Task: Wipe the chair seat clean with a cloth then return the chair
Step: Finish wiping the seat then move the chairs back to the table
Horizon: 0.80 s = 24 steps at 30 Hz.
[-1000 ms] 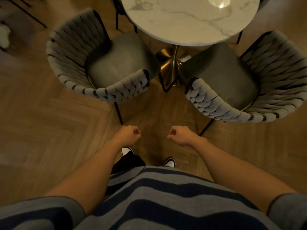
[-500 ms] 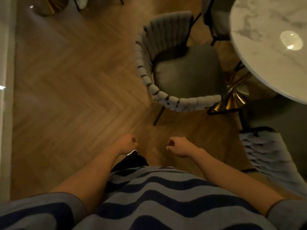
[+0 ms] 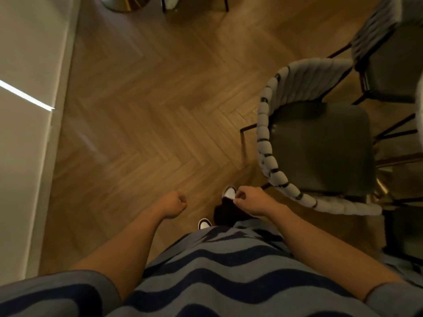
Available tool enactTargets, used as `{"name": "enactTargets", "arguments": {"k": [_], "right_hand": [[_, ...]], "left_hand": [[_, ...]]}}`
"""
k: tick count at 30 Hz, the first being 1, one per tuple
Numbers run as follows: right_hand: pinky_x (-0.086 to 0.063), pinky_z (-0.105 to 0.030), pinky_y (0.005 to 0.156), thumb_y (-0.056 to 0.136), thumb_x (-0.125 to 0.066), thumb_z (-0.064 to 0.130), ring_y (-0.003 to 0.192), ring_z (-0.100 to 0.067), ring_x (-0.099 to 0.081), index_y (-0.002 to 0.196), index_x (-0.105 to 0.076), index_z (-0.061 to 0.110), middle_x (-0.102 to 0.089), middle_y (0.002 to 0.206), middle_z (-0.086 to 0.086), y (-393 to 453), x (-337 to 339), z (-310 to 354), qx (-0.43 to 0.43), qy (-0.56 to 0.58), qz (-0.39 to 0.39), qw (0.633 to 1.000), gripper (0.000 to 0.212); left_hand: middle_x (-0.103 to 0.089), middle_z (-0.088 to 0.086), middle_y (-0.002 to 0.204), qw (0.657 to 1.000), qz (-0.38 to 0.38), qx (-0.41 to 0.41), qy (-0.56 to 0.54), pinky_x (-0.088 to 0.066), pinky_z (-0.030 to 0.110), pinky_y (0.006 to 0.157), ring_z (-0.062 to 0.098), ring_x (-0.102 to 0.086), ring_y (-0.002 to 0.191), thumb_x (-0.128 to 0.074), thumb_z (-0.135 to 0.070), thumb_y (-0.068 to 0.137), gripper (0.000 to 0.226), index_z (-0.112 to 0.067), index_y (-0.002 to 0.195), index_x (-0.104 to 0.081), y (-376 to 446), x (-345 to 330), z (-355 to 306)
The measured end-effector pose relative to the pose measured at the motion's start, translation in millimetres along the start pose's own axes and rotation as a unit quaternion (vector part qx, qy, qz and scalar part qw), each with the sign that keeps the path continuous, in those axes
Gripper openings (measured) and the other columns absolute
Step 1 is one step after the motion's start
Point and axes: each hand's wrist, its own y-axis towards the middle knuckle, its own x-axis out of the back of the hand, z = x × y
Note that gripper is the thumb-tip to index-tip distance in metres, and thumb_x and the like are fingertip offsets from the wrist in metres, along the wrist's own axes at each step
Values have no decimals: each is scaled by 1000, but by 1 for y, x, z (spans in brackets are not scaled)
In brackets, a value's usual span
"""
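A chair [image 3: 265,143] with a grey woven backrest and a dark seat cushion [image 3: 322,149] stands at the right of the view. My left hand [image 3: 175,203] is curled into a fist over the wooden floor and holds nothing. My right hand [image 3: 250,200] is also curled and empty, just left of the chair's woven rim, apart from it. No cloth is in view.
Herringbone wooden floor [image 3: 148,115] spreads across the middle. A pale wall or cabinet [image 3: 25,133] runs down the left. A second woven chair [image 3: 384,53] stands at the top right, and a gold pedestal base [image 3: 123,3] at the top. My shoes [image 3: 204,223] are below my hands.
The view has swung left: the marble table has left the frame and the chair has shifted to the right side. Both hands stay curled in front of me.
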Motion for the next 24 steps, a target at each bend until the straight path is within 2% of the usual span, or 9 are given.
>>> {"name": "enactTargets", "arguments": {"k": [3,7,9,14,16,18,22,24], "right_hand": [[-45,-29,79,101,-59,36,101,-17,-56,112,-64,20,-64,115,-3,39,36,24,2,-4,-10,1000,19],[-52,-37,92,100,-60,34,109,-20,-59,114,-66,18,-66,114,-4,95,89,47,1,8,-26,1000,23],[-52,-36,91,99,-62,34,107,-20,-60,113,-67,17,-67,115,-5,121,119,56,2,17,-30,999,23],[-48,-28,75,100,-62,35,95,-17,-58,108,-65,18,-65,109,-2,171,201,73,-2,27,-26,999,19],[-52,-34,82,100,-61,35,99,-19,-60,111,-65,15,-65,109,-3,185,235,76,-10,34,-28,999,23],[-54,-39,88,100,-61,36,103,-22,-62,111,-65,14,-67,110,-5,199,267,75,-18,48,-40,998,24],[-52,-38,88,100,-61,37,104,-24,-62,107,-65,15,-66,107,-5,226,323,75,-36,90,-69,993,23],[-50,-37,87,100,-61,36,106,-24,-60,108,-65,15,-65,108,-4,240,350,72,-47,115,-90,988,23]], "left_hand": [[-66,12,113,1000,12,7,6,-43,26,75,25,-60,101,-51,-19,98,26,-5,114,-67,31,42,1],[-66,10,111,1000,-10,14,-9,-40,23,74,17,-55,89,-54,-22,97,23,-10,113,-65,86,103,-9],[-66,9,110,1000,-13,16,-1,-41,23,75,16,-55,89,-55,-21,96,22,-10,111,-66,111,137,-19],[-65,4,106,1000,-11,16,23,-42,25,75,15,-56,88,-54,-28,97,23,-14,112,-65,165,227,-58],[-67,3,94,1000,-6,9,23,-46,24,67,13,-60,80,-54,-28,97,22,-15,110,-64,185,262,-77],[-60,-3,76,999,-6,-4,44,-40,21,54,7,-55,66,-53,-28,98,21,-14,108,-64,206,297,-100],[-54,-4,65,995,-9,-39,90,-34,22,50,8,-49,59,-53,-24,98,22,-9,105,-67,257,360,-144],[-55,-3,67,992,7,-59,115,-34,22,51,7,-49,59,-54,-23,98,22,-8,105,-67,288,392,-172]]}}
